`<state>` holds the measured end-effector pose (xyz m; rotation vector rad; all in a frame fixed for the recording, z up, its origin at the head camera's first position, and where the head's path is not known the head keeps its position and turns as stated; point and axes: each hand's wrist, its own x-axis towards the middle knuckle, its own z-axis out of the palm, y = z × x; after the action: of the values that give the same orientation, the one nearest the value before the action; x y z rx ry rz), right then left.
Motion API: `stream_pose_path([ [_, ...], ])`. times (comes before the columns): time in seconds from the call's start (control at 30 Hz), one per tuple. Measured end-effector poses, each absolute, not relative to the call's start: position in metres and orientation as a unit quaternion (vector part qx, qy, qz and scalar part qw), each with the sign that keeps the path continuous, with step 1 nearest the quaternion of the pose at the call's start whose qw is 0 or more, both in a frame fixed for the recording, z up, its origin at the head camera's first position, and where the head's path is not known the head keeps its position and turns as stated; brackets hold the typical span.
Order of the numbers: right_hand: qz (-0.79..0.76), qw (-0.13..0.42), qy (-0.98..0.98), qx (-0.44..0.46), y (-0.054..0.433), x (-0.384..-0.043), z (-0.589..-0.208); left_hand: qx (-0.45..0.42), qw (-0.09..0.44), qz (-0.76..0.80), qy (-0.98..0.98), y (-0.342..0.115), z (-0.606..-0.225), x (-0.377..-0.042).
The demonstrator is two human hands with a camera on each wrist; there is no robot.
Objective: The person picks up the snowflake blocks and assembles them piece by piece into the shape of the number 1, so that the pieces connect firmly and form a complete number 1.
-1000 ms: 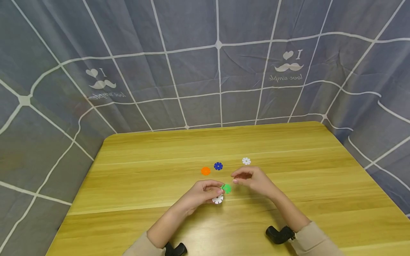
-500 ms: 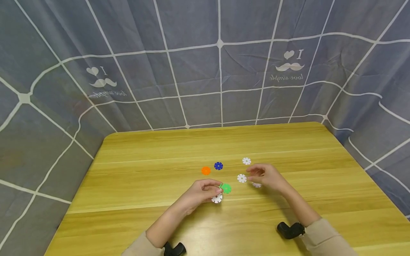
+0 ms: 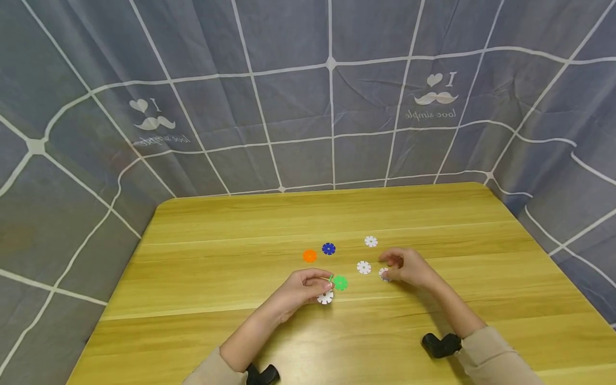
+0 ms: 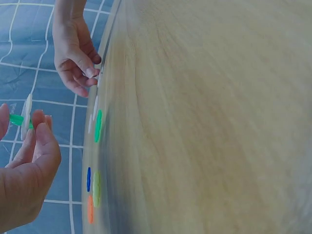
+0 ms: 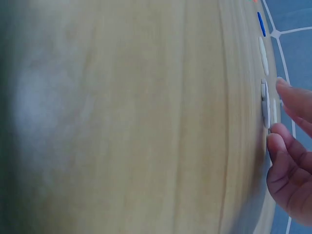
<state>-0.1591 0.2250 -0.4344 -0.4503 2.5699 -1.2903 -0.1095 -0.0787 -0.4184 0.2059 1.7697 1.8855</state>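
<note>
My left hand [image 3: 308, 289] pinches a white notched disc [image 3: 325, 297] with a green piece [image 4: 16, 119] set crosswise through it, raised above the table. A green notched disc [image 3: 340, 283] lies on the table just right of those fingertips. My right hand [image 3: 409, 267] is low over the table, its thumb at the edge of a white disc [image 3: 383, 274] lying there. Its index finger stands apart from the thumb. Another white disc [image 3: 363, 267] lies to the left of the right hand.
Farther back on the wooden table [image 3: 216, 230] lie an orange disc [image 3: 310, 256], a blue disc [image 3: 329, 248] and a white disc [image 3: 370, 241]. The left wrist view also shows a yellow-green disc [image 4: 96, 189]. A grey gridded curtain [image 3: 298, 112] surrounds the table.
My right hand has moved right, away from the left hand, and two white discs on the table have come into view. The left hand keeps its hold, nearly still.
</note>
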Motion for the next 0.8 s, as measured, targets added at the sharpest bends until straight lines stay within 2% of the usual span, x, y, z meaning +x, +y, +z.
stream_pose_path([
  [0.43,-0.381,0.118,0.901,-0.17,0.2211,-0.1571,-0.4359,0.077,0.276,0.703,0.651,-0.0781,-0.4205,-0.1107],
  [0.8,-0.396,0.125,0.896,-0.157,0.216,-0.1558,-0.4362,0.071,0.275,0.711,0.643,-0.0776,-0.4209,-0.1099],
])
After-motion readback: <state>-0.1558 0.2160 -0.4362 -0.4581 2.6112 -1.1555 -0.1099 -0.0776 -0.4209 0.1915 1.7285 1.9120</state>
